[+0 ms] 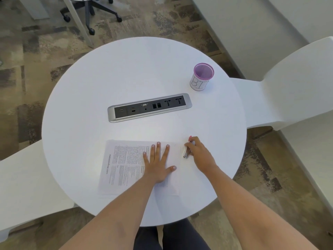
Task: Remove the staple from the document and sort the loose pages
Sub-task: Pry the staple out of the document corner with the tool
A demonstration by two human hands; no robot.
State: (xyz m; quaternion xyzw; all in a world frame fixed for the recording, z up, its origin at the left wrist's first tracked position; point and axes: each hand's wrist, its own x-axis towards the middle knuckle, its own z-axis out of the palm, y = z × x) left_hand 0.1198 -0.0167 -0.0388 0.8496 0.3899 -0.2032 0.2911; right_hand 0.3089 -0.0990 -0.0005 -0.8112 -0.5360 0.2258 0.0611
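Left grip pinning the document, right grip holding a staple remover on the white table.
The left grip is lying flat, fingers straight and spread, pressing the printed pages down. Just to its right, the right grip is curling thumb and fingers round the silvery tool, wrist bending inward, the tool sitting beside the document's far right corner. A lilac mesh cup is standing well beyond the right grip.

On the one counter: one document near, one socket panel, one purple mesh cup far right, one silver tool. Two grips, left grip and right grip. Two white chairs, left and right; one wheeled chair far left.
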